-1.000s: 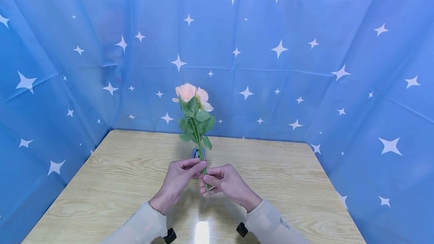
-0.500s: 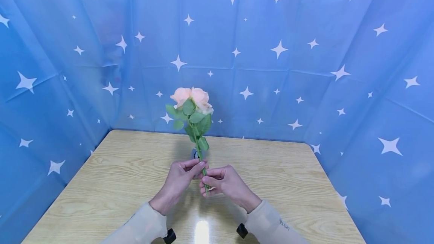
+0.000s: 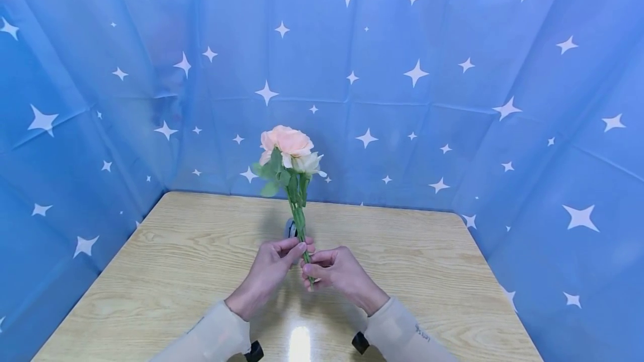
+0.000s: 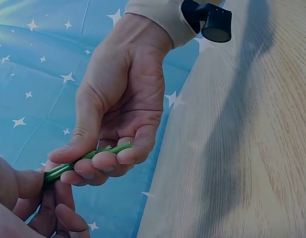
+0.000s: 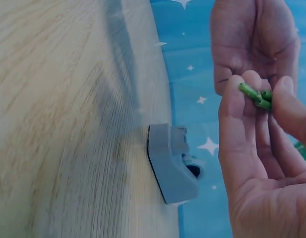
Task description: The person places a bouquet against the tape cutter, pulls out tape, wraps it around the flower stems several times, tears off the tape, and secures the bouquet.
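A small bunch of pale pink roses (image 3: 288, 141), one bloom whiter, stands up over the table with green leaves and several green stems (image 3: 298, 214). My left hand (image 3: 266, 272) pinches the stems between thumb and fingers. Just below it, my right hand (image 3: 343, 278) holds their lower ends. In the left wrist view, stem ends (image 4: 124, 146) lie across the curled fingers of the right hand (image 4: 120, 109), under its thumb. Cut tips (image 5: 251, 91) of uneven length show between the right thumb and fingers in the right wrist view.
A grey tape dispenser (image 5: 168, 166) stands on the wooden table (image 3: 402, 256) behind the hands, partly hidden by them and the stems. A blue curtain (image 3: 382, 60) with white stars surrounds the table at the back and sides.
The roses have turned about their stems and the leaves sit differently; a whiter bloom now shows at the right. Both hands keep hold, with only a slight shift right.
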A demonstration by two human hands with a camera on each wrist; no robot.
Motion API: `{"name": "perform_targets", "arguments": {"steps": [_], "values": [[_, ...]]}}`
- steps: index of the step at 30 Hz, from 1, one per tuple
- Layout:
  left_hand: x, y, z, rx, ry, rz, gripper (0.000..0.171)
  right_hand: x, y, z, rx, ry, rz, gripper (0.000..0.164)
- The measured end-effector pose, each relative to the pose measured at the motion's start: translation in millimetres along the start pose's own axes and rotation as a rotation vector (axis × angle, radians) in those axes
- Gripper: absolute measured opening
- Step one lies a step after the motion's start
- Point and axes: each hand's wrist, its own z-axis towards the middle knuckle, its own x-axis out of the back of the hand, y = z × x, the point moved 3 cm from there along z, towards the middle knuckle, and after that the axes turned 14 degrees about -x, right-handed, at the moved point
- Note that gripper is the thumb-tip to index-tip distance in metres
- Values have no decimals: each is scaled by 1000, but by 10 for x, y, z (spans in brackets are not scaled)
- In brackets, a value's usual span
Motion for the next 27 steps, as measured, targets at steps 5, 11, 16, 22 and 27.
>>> {"name": "perform_targets", "arguments": {"steps": [5, 11, 16, 22, 27], "values": [[-28, -1, -14, -6, 8, -11, 29, 16, -7, -18, 4, 18, 19, 30], [-12, -27, 4, 17, 46, -6, 32, 3, -39, -37, 14, 23, 54, 32], [-9, -47, 25, 45, 36, -32, 31, -35, -49, -36, 10, 70, 30, 36], [-8, -41, -3, 58, 61, -17, 30, -45, -33, -51, 0, 127, -42, 32], [-9, -51, -7, 63, 60, 19, 30, -32, -30, -55, 18, 144, -108, 28]]}}
